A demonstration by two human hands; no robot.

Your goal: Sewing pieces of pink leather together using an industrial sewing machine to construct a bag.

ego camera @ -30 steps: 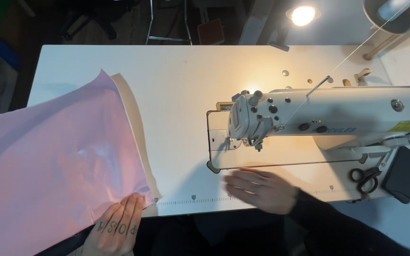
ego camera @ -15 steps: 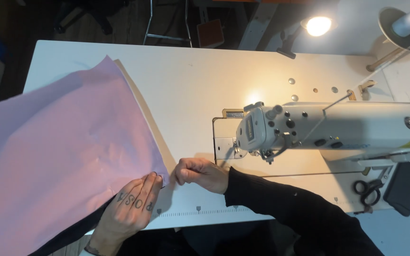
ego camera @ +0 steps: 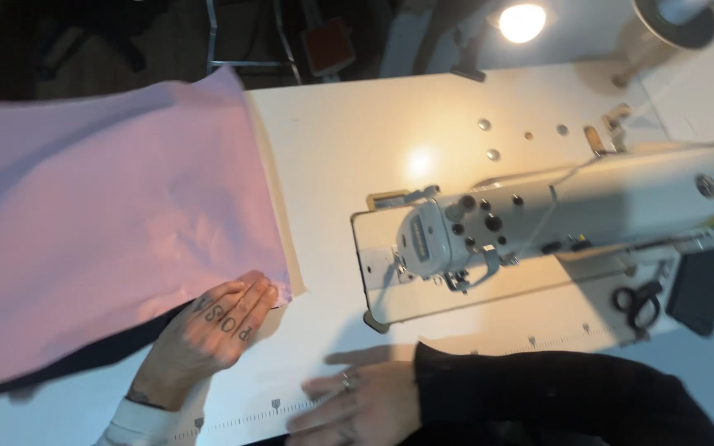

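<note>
L hand (ego camera: 212, 330) lies flat, fingers out, pressing the near corner of the pink fabric (ego camera: 109, 215) – fabric spread over the left part of the white table (ego camera: 332, 132), a cream layer's edge showing under it. R hand (ego camera: 357, 405) rests flat & unclenched on the table's front edge, gripping nothing, by the ruler marks. Sewing machine (ego camera: 539, 223) to the right w/ black scissors (ego camera: 636, 304) near its base; lamp (ego camera: 522, 21) lit above.

A white sewing machine (ego camera: 555, 223) stands on the white desk (ego camera: 349, 140). Black scissors (ego camera: 636, 304) lie near its right end, just beside a flat black case (ego camera: 698, 291). A lit lamp (ego camera: 522, 21) shines at the desk's far edge
</note>
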